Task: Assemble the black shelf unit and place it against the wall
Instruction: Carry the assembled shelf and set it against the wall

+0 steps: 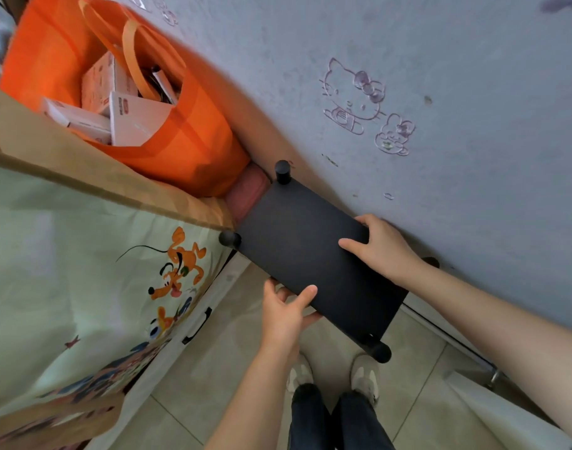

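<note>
The black shelf unit point(297, 241) stands close to the grey wall point(440, 157), seen from above. Its flat top panel has round black post caps at the corners. My left hand point(286, 311) grips the near long edge of the top panel, thumb on top and fingers underneath. My right hand point(380, 246) holds the far edge by the wall, fingers lying over the panel top. The lower shelves are hidden under the top panel.
An orange bag point(167, 147) full of white boxes sits at the left, beside the shelf. A cartoon-printed cabinet point(83, 271) borders the shelf's left end. My shoes point(364, 375) stand on the tiled floor point(213, 368) below. A white panel point(492, 407) lies at the right.
</note>
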Demonstrator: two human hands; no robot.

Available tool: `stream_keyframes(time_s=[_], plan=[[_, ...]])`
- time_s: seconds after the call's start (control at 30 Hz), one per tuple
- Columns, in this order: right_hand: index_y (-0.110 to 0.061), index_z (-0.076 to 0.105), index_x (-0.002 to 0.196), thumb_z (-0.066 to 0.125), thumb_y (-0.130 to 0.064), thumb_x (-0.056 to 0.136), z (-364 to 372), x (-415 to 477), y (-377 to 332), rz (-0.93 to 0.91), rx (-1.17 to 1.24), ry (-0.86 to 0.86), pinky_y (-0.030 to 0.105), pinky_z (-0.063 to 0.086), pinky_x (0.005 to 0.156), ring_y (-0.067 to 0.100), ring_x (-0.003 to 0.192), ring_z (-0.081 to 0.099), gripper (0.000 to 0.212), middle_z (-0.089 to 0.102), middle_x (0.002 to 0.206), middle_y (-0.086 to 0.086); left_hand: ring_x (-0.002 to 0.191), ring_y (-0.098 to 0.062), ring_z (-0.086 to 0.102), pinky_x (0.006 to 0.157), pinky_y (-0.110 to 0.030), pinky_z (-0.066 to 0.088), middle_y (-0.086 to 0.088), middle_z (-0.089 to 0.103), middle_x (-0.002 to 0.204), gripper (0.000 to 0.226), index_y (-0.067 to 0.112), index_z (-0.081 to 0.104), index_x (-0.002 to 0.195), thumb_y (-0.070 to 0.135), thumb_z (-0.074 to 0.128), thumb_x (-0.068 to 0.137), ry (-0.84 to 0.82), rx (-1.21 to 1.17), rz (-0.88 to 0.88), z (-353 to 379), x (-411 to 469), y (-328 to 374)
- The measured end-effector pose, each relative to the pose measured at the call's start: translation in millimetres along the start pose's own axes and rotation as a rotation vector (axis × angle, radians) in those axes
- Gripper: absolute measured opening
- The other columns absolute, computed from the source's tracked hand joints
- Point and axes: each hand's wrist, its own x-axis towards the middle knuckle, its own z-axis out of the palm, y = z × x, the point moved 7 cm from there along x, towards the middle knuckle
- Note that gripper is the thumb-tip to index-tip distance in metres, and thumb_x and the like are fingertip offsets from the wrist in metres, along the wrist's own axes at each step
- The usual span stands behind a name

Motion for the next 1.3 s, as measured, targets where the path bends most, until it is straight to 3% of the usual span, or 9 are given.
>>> stream_keyframes(time_s=[0.23,0.43,0.53,0.67,0.77,0.87,0.97,1.1,1.3], plan=[[-0.016,0.046,0.140,0.067,-0.030,0.091,5,16,-21,-0.065,-0.041,0.033,0.046,0.044,0.105,0.025,0.121,0.055,0.055,0.057,0.133,0.006,0.118,-0.030,0.063,0.072,-0.043,0.063,-0.006,0.061,0.131,0.054,0.019,0.045,0.133,-0.001,0.070,0.090,0.036,-0.017,0.010,-6,13,17],[-0.013,0.041,0.147,0.060,-0.023,0.097,-2,4,-24,-0.133,-0.142,0.034,0.037,0.037,0.110,0.026,0.131,0.047,0.055,0.052,0.140,0.010,0.110,-0.029,0.067,0.064,-0.033,0.062,-0.005,0.061,0.126,0.049,0.017,0.042,0.132,0.007,0.069,0.093,0.073,0.109,-0.005,-3,13,18],[-0.013,0.047,0.143,0.059,-0.018,0.096,-16,-19,-24,-0.166,-0.111,0.085,0.031,0.033,0.110,0.022,0.133,0.044,0.048,0.052,0.141,0.006,0.101,-0.030,0.070,0.060,-0.029,0.061,-0.007,0.061,0.124,0.047,0.016,0.041,0.126,0.023,0.073,0.092,0.144,0.370,0.002,-5,14,24],[-0.013,0.062,0.125,0.063,-0.011,0.092,-32,-61,-9,-0.239,-0.069,0.176,0.012,0.028,0.096,0.016,0.120,0.051,0.033,0.060,0.125,0.001,0.101,-0.025,0.059,0.083,-0.038,0.054,-0.002,0.055,0.116,0.054,0.014,0.037,0.112,0.034,0.080,0.085,0.318,0.827,0.180,-7,3,59],[-0.013,0.067,0.112,0.065,-0.004,0.090,-38,-86,9,-0.237,-0.022,0.228,-0.001,0.027,0.087,0.007,0.106,0.051,0.024,0.059,0.111,-0.006,0.090,-0.024,0.056,0.071,-0.035,0.044,0.000,0.053,0.101,0.043,0.015,0.041,0.103,0.030,0.078,0.087,0.332,1.171,0.402,5,-9,91],[-0.012,0.067,0.106,0.066,-0.006,0.090,-35,-96,30,-0.140,0.048,0.281,0.009,0.034,0.082,0.010,0.099,0.055,0.017,0.062,0.102,-0.006,0.091,-0.019,0.048,0.073,-0.030,0.037,0.000,0.045,0.102,0.027,0.016,0.044,0.098,0.015,0.070,0.091,0.233,1.320,0.648,28,-7,119],[-0.015,0.062,0.106,0.066,-0.023,0.093,-19,-91,64,0.155,0.229,0.237,0.021,0.043,0.081,0.016,0.099,0.061,0.016,0.065,0.101,-0.003,0.113,-0.023,0.045,0.088,-0.031,0.042,-0.006,0.047,0.121,0.033,0.011,0.052,0.116,0.012,0.072,0.089,0.242,1.326,0.770,41,11,144],[-0.017,0.047,0.122,0.062,-0.045,0.093,12,-83,83,0.599,0.830,-0.005,0.051,0.053,0.092,0.026,0.107,0.063,0.043,0.060,0.122,0.008,0.129,-0.034,0.041,0.107,-0.040,0.035,-0.018,0.041,0.139,0.055,0.003,0.042,0.137,0.018,0.069,0.092,0.349,1.162,0.654,31,48,165],[-0.014,0.051,0.131,0.064,-0.042,0.093,18,-59,73,0.671,1.116,-0.117,0.057,0.055,0.085,0.032,0.104,0.067,0.048,0.065,0.120,0.012,0.140,-0.041,0.038,0.115,-0.052,0.027,-0.017,0.041,0.152,0.085,0.008,0.024,0.152,0.058,0.059,0.093,0.334,1.199,0.328,21,98,159]])
